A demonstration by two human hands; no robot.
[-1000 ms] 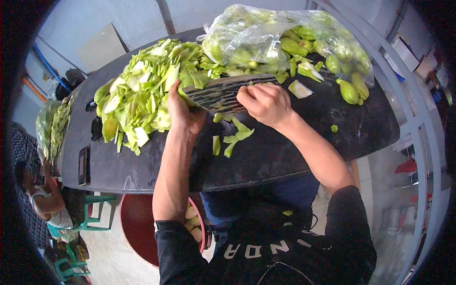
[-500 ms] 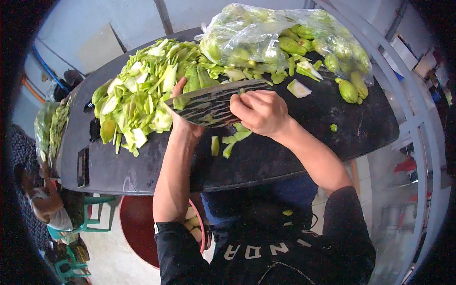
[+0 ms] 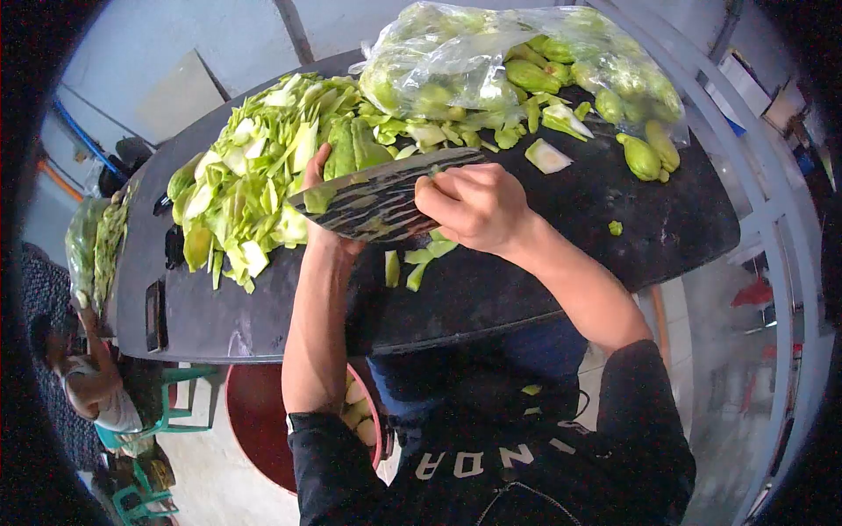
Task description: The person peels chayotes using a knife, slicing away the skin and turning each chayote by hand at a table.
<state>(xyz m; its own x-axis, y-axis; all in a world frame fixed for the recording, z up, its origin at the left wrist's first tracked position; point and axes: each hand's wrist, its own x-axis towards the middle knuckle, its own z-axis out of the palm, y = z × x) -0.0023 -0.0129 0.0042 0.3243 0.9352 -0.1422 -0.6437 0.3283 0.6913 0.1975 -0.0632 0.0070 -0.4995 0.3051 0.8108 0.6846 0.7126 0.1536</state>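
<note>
My right hand is closed around the handle end of a broad knife, its wide blade streaked dark and light and slanting across in front of my left hand. A scrap of green peel clings near the blade's left end. Behind the blade, my left hand grips a ribbed green chayote; most of its fingers are hidden by the knife. To the left of the chayote lies a big heap of pale green chayote peelings. Several cut pieces rest on the black table just below the knife.
A clear plastic bag of chayotes lies at the back, with loose chayotes at its right. Below the table's front edge stands a red tub holding pale pieces. Metal bars run along the right. Another person sits at far left.
The knife and both hands have shifted slightly left in view, the blade still across the chayote. The whole view has also shifted a little. Both grips are unchanged.
</note>
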